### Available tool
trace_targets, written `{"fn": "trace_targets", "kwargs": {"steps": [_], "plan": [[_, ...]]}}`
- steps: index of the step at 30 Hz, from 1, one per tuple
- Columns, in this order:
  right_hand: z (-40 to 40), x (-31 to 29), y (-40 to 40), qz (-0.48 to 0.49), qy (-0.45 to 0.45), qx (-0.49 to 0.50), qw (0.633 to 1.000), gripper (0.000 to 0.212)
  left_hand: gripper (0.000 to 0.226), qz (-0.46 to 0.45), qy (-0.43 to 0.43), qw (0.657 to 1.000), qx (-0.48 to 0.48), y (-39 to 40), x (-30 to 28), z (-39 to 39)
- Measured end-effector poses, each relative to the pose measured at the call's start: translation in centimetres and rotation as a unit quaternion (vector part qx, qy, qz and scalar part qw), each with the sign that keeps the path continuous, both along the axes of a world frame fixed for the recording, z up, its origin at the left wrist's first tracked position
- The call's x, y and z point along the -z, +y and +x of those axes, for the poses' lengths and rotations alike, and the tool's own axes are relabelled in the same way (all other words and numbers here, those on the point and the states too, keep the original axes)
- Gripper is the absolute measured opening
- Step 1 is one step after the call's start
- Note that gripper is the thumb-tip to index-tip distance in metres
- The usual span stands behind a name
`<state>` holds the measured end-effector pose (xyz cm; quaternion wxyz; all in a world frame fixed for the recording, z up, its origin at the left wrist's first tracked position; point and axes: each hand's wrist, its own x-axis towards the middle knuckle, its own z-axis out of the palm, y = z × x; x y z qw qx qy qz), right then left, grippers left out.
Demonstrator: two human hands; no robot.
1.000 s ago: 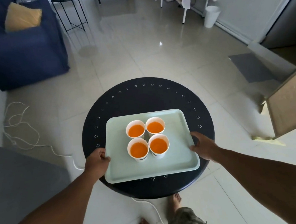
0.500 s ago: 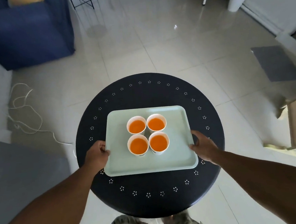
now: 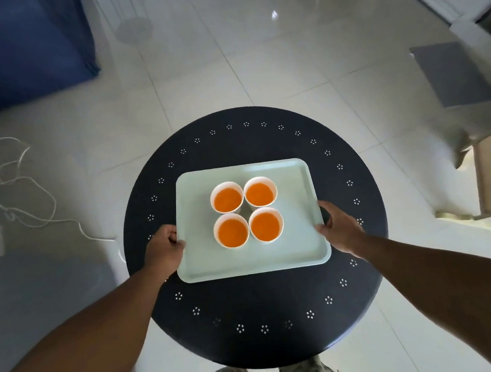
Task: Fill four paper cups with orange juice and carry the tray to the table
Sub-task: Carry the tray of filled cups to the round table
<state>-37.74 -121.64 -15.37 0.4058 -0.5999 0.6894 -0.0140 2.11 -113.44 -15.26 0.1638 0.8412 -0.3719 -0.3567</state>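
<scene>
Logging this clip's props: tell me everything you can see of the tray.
The tray is a pale mint-green rectangle with rounded corners and a low raised rim, smooth and plastic-looking. It lies level over the middle of the round dark table; whether it rests there cannot be told. Four paper cups of orange juice stand upright on it in a tight square. The left hand grips its left edge, the right hand its right edge.

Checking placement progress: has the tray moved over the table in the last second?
Yes. The tray moved inward from the table's near edge, which it overhung, toward its centre.
</scene>
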Motion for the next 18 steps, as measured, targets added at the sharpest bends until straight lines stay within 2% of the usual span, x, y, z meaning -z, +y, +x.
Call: {"fn": "trace_targets", "kwargs": {"steps": [13,18], "plan": [[-0.1,0.8,0.4,0.026,0.037,0.031,0.998,0.066,0.021,-0.005,-0.031,0.999,0.005,-1.3,1.7,-0.8],[0.4,0.2,0.8,0.024,0.073,0.029,0.997,0.068,0.034,-0.005,-0.045,0.999,-0.013,-0.7,2.2,-1.4]]}}
